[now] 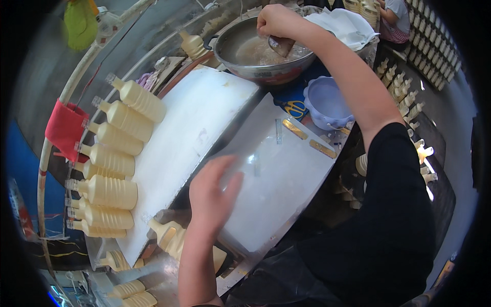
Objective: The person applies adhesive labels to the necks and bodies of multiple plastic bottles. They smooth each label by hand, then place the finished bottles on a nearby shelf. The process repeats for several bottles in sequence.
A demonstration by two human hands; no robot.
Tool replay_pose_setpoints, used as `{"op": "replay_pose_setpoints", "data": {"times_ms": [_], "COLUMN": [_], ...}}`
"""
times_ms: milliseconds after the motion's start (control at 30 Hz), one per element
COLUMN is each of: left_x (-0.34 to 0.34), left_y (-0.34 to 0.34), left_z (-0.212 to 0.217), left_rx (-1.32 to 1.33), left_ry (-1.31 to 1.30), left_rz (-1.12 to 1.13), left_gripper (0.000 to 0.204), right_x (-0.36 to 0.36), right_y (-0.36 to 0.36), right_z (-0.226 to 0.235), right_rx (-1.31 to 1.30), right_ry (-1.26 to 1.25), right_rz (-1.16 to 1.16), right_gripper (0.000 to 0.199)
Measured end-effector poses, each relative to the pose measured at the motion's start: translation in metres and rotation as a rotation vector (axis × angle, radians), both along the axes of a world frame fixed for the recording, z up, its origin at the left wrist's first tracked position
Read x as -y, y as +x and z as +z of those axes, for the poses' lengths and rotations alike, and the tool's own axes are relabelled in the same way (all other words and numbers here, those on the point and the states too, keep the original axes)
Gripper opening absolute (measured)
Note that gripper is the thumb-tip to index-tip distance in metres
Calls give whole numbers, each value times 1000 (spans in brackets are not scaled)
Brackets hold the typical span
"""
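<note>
My right hand [279, 21] is closed on a small dark-brown flat piece [282, 46], whose exact kind I cannot make out. It hangs over a wide two-handled metal pan [263, 74] of cloudy water. My left hand [212, 189], blurred by motion, is empty, with thumb and fingers apart. It hovers over the edge of a clear-covered white sheet [276, 199]. On that sheet lie gold strips [295, 129] and a pale silvery strip [279, 131]. Beside my left forearm, a cream ribbed bottle [171, 238] with a gold patch lies on its side, partly hidden.
A row of cream bottles [115, 192] lies along the white board [197, 110]. Scissors with yellow-and-blue handles [295, 109] and a lavender bowl [327, 102] sit near the pan. A white cloth [348, 28] lies behind. Several bottles stand at right; another person [396, 20] is beyond.
</note>
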State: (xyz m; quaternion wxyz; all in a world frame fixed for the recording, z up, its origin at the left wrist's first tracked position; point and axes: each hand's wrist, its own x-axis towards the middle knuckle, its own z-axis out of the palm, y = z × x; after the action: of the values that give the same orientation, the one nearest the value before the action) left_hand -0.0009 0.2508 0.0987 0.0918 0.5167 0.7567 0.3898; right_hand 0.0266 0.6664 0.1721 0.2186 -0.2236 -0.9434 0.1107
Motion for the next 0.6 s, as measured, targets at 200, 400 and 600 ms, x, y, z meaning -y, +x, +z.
{"op": "replay_pose_setpoints", "data": {"times_ms": [200,400,600], "left_x": [2,19,84], "left_y": [14,25,33], "left_z": [9,-11,-8], "left_rx": [472,511,909], "left_ry": [248,427,284], "left_rz": [158,163,345], "left_gripper": [49,41,16], "right_x": [126,238,279], "right_y": [37,59,61], "right_z": [32,1,-35], "right_rx": [154,325,142], "right_ry": [-457,-742,-1058], "right_rz": [445,570,544], "right_gripper": [21,25,22]}}
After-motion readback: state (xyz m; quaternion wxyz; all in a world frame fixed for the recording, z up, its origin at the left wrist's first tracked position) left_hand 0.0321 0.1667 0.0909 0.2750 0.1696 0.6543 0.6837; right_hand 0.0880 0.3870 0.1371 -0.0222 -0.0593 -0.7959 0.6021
